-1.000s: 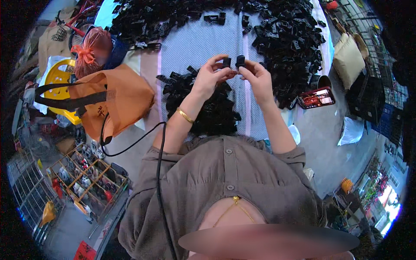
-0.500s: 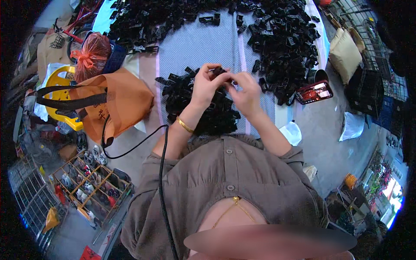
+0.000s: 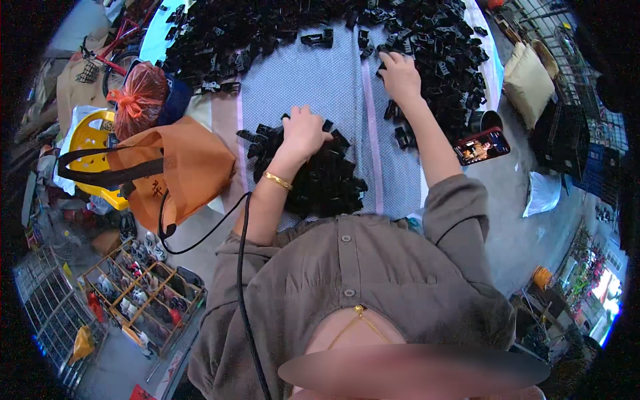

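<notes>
My left hand (image 3: 305, 133) lies over the far side of a low mound of glossy black, angular pieces (image 3: 327, 179), plastic by the look; I can't tell whether its bent fingers grip one. My right hand (image 3: 401, 79) reaches to the inner edge of the big jagged heap (image 3: 447, 73), its hold equally unclear. The pieces point every way. On the smooth, finely dotted cloth (image 3: 300, 77), a blocky lone piece (image 3: 317, 39) lies ahead, long axis running left to right.

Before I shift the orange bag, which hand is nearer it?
Left: the left hand is at the smaller black pile, right of the orange bag; the right hand is farther right, at the larger pile.
</notes>
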`<state>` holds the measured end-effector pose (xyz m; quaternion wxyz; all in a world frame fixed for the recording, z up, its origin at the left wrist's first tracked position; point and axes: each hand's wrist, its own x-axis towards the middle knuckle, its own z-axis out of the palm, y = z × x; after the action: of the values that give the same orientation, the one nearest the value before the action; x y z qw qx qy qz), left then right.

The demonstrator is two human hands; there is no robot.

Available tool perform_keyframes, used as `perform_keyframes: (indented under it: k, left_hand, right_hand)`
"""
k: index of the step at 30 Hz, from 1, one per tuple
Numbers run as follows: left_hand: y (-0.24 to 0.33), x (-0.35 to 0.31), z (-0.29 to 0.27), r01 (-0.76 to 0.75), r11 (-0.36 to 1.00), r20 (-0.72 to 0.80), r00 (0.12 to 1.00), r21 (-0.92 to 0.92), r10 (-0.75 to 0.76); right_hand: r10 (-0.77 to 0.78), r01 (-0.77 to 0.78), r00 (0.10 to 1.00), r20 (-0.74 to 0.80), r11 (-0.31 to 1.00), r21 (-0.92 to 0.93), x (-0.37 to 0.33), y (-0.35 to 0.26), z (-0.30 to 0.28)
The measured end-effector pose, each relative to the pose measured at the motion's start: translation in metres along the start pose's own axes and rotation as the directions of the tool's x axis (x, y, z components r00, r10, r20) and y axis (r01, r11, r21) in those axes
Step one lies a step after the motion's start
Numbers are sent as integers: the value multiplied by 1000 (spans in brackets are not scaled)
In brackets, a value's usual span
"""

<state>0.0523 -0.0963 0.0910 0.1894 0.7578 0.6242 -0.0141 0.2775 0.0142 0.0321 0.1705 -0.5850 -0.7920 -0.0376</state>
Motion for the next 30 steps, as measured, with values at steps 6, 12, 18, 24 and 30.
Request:
perform_keyframes:
  k: [6,12,18,24,30]
  left_hand:
    - [0,100,10,-92,956,-248,969,-277,22]
    - [-46,178,42,69,996,-723,685,-58,-90]
    - [-30,156,-1,87,839,-108,979,-537,-171]
    - [12,79,10,224,-214,237,971,-951,-36]
    - [27,32,11,161,-290,213,964,-943,-157]
  right_hand:
    - [-81,113,966,247,986,-119,9,-10,-15]
    - [-37,16,988,152,990,143,-38,-18,-30]
    - [369,-474,865,339,384,792,-85,-26,-37]
    - [363,-485,828,428,78,871,-57,-67,-78]
    - [211,-248,961,177,382,890,-66,-102,-87]
